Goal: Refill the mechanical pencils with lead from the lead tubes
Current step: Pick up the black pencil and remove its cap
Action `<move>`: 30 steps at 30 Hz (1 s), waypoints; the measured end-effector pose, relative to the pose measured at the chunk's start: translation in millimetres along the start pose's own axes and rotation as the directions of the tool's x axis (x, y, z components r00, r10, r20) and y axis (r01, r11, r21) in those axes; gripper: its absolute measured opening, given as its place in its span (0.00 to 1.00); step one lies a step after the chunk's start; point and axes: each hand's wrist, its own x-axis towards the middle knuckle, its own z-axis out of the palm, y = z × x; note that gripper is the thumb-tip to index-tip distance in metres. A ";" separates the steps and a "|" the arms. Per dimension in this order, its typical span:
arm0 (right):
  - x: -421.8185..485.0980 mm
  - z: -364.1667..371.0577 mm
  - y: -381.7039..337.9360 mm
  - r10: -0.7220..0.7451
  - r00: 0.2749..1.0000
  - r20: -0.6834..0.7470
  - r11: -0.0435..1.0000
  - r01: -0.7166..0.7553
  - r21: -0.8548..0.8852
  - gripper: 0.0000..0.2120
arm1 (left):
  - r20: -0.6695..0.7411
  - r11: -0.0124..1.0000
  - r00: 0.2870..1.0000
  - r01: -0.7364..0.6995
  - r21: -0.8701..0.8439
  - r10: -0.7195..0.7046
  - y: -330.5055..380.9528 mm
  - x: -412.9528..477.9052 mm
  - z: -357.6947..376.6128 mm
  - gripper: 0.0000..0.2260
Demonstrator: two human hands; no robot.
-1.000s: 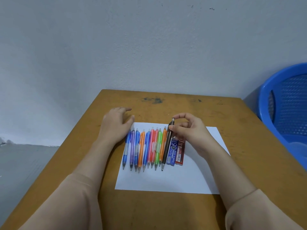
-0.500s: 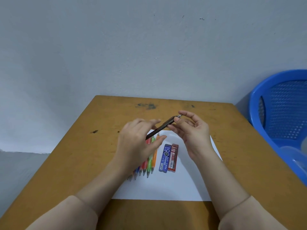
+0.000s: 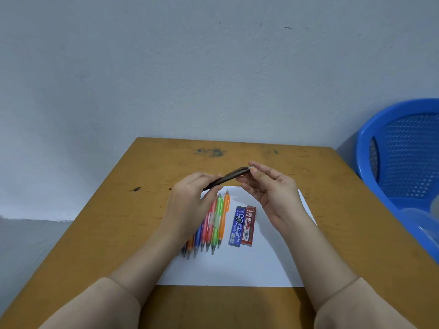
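A dark pencil (image 3: 231, 175) is held in the air over the middle of the tabletop (image 3: 107, 222), tilted so that its right end sits higher than its left. The left hand (image 3: 190, 200) has its fingers curled round the lower end of this pencil, and the right hand (image 3: 273, 193) pinches the upper end between thumb and forefinger, with its other fingers loosely bent below. Under the hands a white sheet of paper (image 3: 261, 264) lies flat, reaching toward the near edge of the tabletop. On the sheet a row of coloured pencils (image 3: 209, 231) lies side by side with the tips pointing at the near edge; the left hand and wrist hide much of the row, so only the orange pencil (image 3: 224, 217), the green pencil (image 3: 217, 222) and parts of a few others show clearly. Just beside the row on its right lie a blue lead tube (image 3: 238, 225) and a red lead tube (image 3: 248, 225), touching along their long sides. A dark smudge (image 3: 210, 152) marks the tabletop near its far edge. A blue plastic basket (image 3: 403, 157) stands off the tabletop, past its right edge.
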 end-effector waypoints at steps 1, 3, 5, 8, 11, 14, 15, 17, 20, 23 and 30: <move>0.1 -0.3 0.0 0.003 1.000 -0.002 1.000 -0.003 -0.009 0.06 | 0.001 1.000 1.000 0.003 -0.003 -0.003 0.0 0.2 -0.6 0.10; 0.5 -0.7 -0.2 0.003 1.000 -0.009 1.000 -0.003 -0.026 0.06 | 0.012 1.000 1.000 0.012 -0.004 -0.012 -0.5 1.0 -1.7 0.10; 1.0 -1.1 -0.4 0.001 1.000 -0.018 0.999 -0.002 -0.046 0.06 | 0.030 1.000 0.999 0.022 0.003 -0.022 -2.0 1.8 -2.0 0.11; 1.7 -1.9 0.0 0.008 0.999 -0.038 0.998 -0.010 -0.063 0.05 | 0.042 1.000 0.999 0.021 0.003 -0.022 -4.4 2.0 -1.6 0.10; 3.3 -2.6 0.7 0.016 0.998 -0.059 0.998 -0.019 -0.058 0.05 | 0.044 1.000 0.999 0.025 0.002 -0.025 -5.4 2.1 -1.4 0.10; 4.5 -2.3 3.4 0.035 0.998 -0.049 0.999 -0.036 -0.003 0.05 | 0.045 0.999 0.998 0.036 -0.005 -0.035 -5.9 2.2 -1.4 0.11; 4.8 -1.9 4.2 0.045 0.998 -0.044 0.999 -0.044 0.027 0.05 | 0.045 0.999 0.998 0.039 -0.005 -0.039 -6.1 2.1 -1.3 0.11; 6.7 -2.3 4.8 0.062 0.996 -0.061 0.990 -0.054 0.127 0.03 | 0.049 0.998 0.997 0.055 0.002 -0.055 -7.4 2.2 -1.8 0.11; 14.0 -9.2 1.6 0.046 0.991 -0.129 0.970 -0.013 0.242 0.03 | 0.034 0.994 0.994 0.104 0.015 -0.105 -12.4 4.3 -4.6 0.11; 19.0 -16.5 2.3 -0.035 0.986 -0.161 0.997 0.045 0.060 0.03 | 0.003 0.990 0.990 0.139 0.030 -0.139 -17.2 6.3 -8.5 0.10; 22.0 -22.1 13.0 -0.172 0.985 -0.010 0.544 0.087 -0.835 0.02 | -0.003 0.984 0.985 0.172 0.035 -0.172 -19.6 5.9 -11.0 0.11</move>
